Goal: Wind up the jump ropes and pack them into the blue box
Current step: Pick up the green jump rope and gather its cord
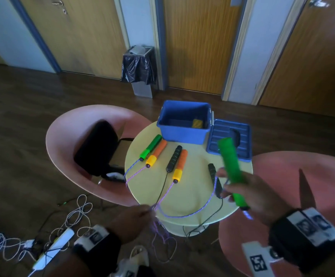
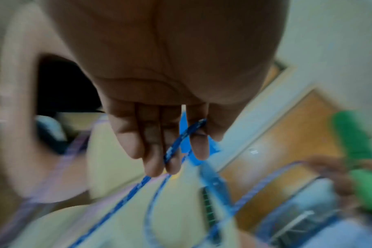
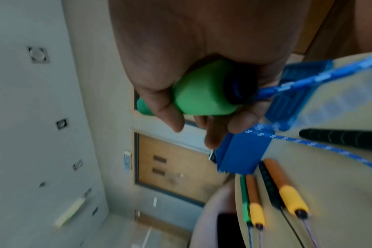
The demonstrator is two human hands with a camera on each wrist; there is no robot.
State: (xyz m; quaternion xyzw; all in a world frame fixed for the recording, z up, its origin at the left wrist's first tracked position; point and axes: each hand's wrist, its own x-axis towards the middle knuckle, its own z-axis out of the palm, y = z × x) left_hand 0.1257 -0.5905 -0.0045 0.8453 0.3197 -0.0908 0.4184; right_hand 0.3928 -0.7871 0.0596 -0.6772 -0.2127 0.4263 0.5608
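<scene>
My right hand (image 1: 244, 189) grips a green jump-rope handle (image 1: 230, 168) above the right side of the round yellow table (image 1: 190, 198); the right wrist view shows the fingers wrapped round the green handle (image 3: 202, 95). Its blue rope (image 1: 184, 215) sags to my left hand (image 1: 138, 215) at the table's near edge. There the thumb and forefinger pinch the blue rope (image 2: 181, 141). The open blue box (image 1: 184, 120) stands at the table's far side. On the table lie the second green handle (image 1: 150, 146), two orange handles (image 1: 179, 165) and two black handles (image 1: 174, 158).
The blue lid (image 1: 229, 140) lies right of the box. Pink chairs flank the table; the left chair (image 1: 66, 136) holds a black bag (image 1: 96, 146). White cables and power strips (image 1: 52, 246) lie on the floor at the near left. A bin (image 1: 139, 66) stands by the doors.
</scene>
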